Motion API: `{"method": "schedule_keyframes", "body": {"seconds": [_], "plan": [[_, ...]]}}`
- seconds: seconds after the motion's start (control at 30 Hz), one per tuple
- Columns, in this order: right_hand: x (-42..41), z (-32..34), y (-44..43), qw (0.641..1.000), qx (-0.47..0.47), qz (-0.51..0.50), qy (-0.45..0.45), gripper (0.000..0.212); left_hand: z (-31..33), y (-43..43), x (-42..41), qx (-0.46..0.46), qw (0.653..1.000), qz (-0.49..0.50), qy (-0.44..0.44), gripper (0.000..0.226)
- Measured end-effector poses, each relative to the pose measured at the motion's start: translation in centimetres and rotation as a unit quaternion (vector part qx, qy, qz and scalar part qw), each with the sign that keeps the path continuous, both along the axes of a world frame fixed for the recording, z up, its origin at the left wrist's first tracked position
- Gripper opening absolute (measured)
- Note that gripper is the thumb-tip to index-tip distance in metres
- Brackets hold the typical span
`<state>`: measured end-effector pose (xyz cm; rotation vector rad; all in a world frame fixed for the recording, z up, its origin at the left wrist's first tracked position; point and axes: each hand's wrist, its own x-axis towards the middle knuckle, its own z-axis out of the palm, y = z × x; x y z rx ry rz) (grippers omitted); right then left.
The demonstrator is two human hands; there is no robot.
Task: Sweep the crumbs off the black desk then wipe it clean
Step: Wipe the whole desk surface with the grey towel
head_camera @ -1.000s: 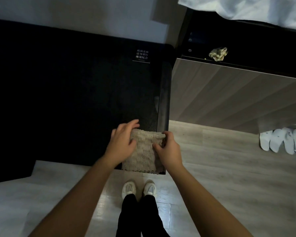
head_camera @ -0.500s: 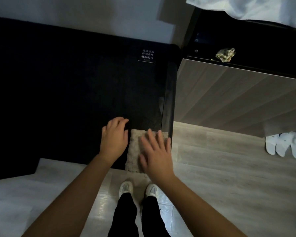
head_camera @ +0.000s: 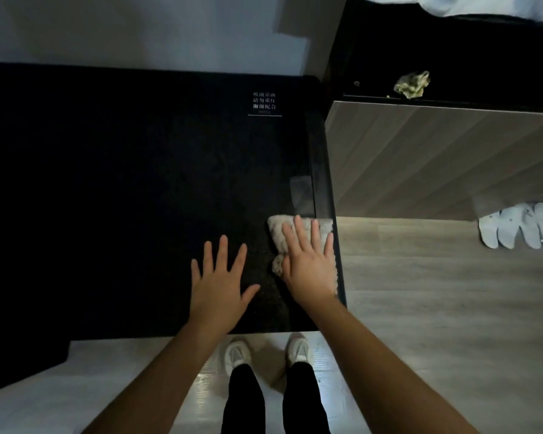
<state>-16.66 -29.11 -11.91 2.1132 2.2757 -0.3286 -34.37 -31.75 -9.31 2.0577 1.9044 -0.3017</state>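
The black desk [head_camera: 123,198] fills the left and middle of the view. A beige fluffy cloth [head_camera: 278,228] lies at the desk's right edge, near the front corner. My right hand [head_camera: 309,264] lies flat on the cloth with fingers spread, pressing it onto the desk and covering most of it. My left hand [head_camera: 220,286] rests palm down on the bare desk just left of the cloth, fingers apart, holding nothing. Faint specks show on the desk surface around my hands.
A small white printed label [head_camera: 264,103] sits at the desk's far right. Right of the desk stands a wood-grain panel [head_camera: 436,158] under a dark shelf holding a crumpled wad [head_camera: 411,84]. White slippers [head_camera: 521,228] lie on the wooden floor. My shoes [head_camera: 237,353] stand below the desk's front edge.
Both hands were on the cloth at the front edge. The left hand let go and now lies flat on the desk. The right hand has pushed the cloth farther up the right edge.
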Motion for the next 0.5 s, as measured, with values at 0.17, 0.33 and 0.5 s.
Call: {"method": "schedule_keyframes", "body": {"seconds": [0.17,0.33,0.5], "plan": [[0.1,0.4,0.3,0.996,0.031,-0.005,0.082,0.06,1.4,1.3,-0.3,-0.004,1.0,-0.003,-0.016,0.077],[1.2,1.5,3.3,0.966,0.078,-0.058,0.24,0.058,2.3,7.0,-0.5,0.05,0.997,0.014,-0.049,0.068],[0.9,3.5,12.6,0.94,0.142,-0.071,0.303,0.058,2.1,14.7,-0.7,0.066,0.996,0.039,-0.043,0.068]]}}
